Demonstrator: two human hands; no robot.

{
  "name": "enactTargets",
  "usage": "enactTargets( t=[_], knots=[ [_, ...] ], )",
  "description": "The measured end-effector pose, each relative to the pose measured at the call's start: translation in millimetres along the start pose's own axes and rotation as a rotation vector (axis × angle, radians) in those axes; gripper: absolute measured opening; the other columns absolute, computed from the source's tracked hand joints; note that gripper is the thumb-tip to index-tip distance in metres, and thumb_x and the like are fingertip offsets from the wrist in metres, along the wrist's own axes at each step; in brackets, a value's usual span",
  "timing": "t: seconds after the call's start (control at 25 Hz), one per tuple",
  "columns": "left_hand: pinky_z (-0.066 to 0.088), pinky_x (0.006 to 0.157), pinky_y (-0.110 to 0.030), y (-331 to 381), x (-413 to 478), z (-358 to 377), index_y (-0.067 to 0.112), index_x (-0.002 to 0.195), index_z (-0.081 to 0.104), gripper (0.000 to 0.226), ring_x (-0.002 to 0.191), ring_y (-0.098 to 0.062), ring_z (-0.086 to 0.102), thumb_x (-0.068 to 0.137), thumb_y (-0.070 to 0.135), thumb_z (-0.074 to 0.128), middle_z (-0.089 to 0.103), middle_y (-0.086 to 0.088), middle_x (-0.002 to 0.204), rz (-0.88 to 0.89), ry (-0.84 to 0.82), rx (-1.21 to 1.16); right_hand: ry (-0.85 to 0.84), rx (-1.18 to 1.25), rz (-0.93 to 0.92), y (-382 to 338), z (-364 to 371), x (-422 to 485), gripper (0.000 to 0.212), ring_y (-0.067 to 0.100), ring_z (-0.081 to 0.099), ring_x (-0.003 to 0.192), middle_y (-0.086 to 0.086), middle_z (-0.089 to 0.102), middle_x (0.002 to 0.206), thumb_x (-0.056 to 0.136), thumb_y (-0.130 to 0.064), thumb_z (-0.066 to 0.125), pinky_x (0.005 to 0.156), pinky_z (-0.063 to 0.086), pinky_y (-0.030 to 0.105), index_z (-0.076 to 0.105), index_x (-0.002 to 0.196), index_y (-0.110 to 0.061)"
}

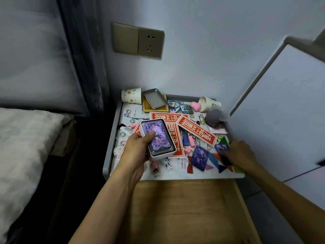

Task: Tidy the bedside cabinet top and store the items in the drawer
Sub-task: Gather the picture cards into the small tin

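Observation:
My left hand grips a white box of purple picture cards above the left side of the cluttered cabinet top, thumb lying on the top card. My right hand reaches over the right front of the top, its fingers on a loose purple card. Another purple card lies flat between my hands. Below the top, the wooden drawer is pulled out.
Red paper strips, coloured tangram pieces, small figure charms, two paper cups, a metal tin lid on a wooden tray and a pink heart litter the top. Bed at left, white panel at right, wall socket above.

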State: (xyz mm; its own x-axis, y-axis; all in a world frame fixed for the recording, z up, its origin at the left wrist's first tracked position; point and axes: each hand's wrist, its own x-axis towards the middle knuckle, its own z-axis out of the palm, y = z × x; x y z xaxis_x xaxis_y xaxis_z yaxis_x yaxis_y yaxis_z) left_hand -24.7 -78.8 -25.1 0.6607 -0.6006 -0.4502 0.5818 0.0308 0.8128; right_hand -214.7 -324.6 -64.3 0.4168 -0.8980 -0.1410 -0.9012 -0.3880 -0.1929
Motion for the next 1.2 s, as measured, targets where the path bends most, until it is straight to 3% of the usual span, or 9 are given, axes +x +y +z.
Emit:
enactTargets(
  t=[0.16, 0.4, 0.56, 0.68, 0.76, 0.84, 0.96, 1.2],
  knots=[
    [0.054, 0.086, -0.055, -2, -1, 3, -0.002, 0.117, 0.057, 0.028, 0.074, -0.027, 0.072, 0.094, 0.013, 0.061, 0.074, -0.014, 0.094, -0.003, 0.002, 0.013, -0.009, -0.088, 0.02, -4, 11, 8, 0.03, 0.016, 0.061, 0.072, 0.006, 0.065, 0.091, 0.086, -0.04, 0.068, 0.063, 0.053, 0.028, 0.055, 0.089, -0.014],
    [0.058, 0.072, -0.04, -2, 2, -3, 0.0, 0.117, 0.058, 0.027, 0.073, -0.024, 0.072, 0.094, 0.014, 0.061, 0.075, -0.013, 0.095, 0.002, -0.001, -0.003, 0.031, 0.026, 0.013, 0, 16, 16, 0.044, 0.021, 0.061, 0.084, 0.011, 0.063, 0.104, 0.077, -0.038, 0.078, 0.073, 0.053, 0.032, 0.06, 0.106, -0.01],
    [0.058, 0.062, -0.033, -1, 1, -3, 0.001, 0.115, 0.059, 0.024, 0.069, -0.021, 0.072, 0.095, 0.015, 0.061, 0.075, -0.011, 0.092, 0.005, -0.017, 0.01, 0.106, 0.295, -0.093, -6, 0, -2, 0.032, 0.019, 0.059, 0.087, 0.01, 0.063, 0.104, 0.082, -0.015, 0.075, 0.074, 0.048, 0.029, 0.06, 0.109, -0.007],
    [0.059, 0.068, -0.037, -2, 2, -3, 0.0, 0.117, 0.059, 0.027, 0.071, -0.022, 0.073, 0.095, 0.014, 0.061, 0.075, -0.012, 0.094, 0.008, -0.011, 0.005, -0.125, 0.384, -0.197, -27, -10, -21, 0.038, 0.016, 0.06, 0.09, 0.002, 0.062, 0.101, 0.082, -0.018, 0.075, 0.072, 0.049, 0.025, 0.058, 0.116, -0.016],
    [0.059, 0.069, -0.039, -2, 2, -3, -0.001, 0.119, 0.058, 0.029, 0.072, -0.023, 0.073, 0.095, 0.015, 0.061, 0.075, -0.014, 0.096, 0.0, -0.008, 0.0, -0.269, 0.25, -0.219, -39, -3, -24, 0.056, 0.015, 0.057, 0.095, 0.006, 0.062, 0.115, 0.078, -0.02, 0.078, 0.075, 0.049, 0.023, 0.054, 0.129, -0.016],
    [0.059, 0.062, -0.034, -3, 0, -1, -0.001, 0.119, 0.058, 0.029, 0.07, -0.023, 0.072, 0.095, 0.015, 0.061, 0.075, -0.014, 0.096, -0.006, -0.014, 0.007, -0.299, 0.171, -0.215, -45, 7, -22, 0.067, 0.013, 0.053, 0.095, 0.008, 0.061, 0.124, 0.075, -0.022, 0.081, 0.068, 0.044, 0.016, 0.051, 0.134, -0.014],
    [0.056, 0.053, -0.028, -2, 0, -3, 0.001, 0.119, 0.058, 0.029, 0.067, -0.021, 0.072, 0.095, 0.016, 0.061, 0.075, -0.012, 0.093, 0.0, -0.013, 0.018, -0.304, 0.16, -0.191, -51, 13, -20, 0.067, 0.014, 0.054, 0.093, 0.008, 0.061, 0.122, 0.072, -0.023, 0.084, 0.062, 0.041, 0.014, 0.053, 0.13, -0.011],
    [0.053, 0.058, -0.031, -2, 2, -7, 0.003, 0.12, 0.057, 0.03, 0.064, -0.019, 0.071, 0.094, 0.018, 0.062, 0.074, -0.008, 0.086, 0.014, -0.003, 0.056, -0.226, 0.154, -0.204, -60, 8, -15, 0.04, 0.015, 0.057, 0.085, 0.004, 0.064, 0.101, 0.07, -0.02, 0.085, 0.072, 0.049, 0.026, 0.062, 0.102, -0.012]
  ],
)
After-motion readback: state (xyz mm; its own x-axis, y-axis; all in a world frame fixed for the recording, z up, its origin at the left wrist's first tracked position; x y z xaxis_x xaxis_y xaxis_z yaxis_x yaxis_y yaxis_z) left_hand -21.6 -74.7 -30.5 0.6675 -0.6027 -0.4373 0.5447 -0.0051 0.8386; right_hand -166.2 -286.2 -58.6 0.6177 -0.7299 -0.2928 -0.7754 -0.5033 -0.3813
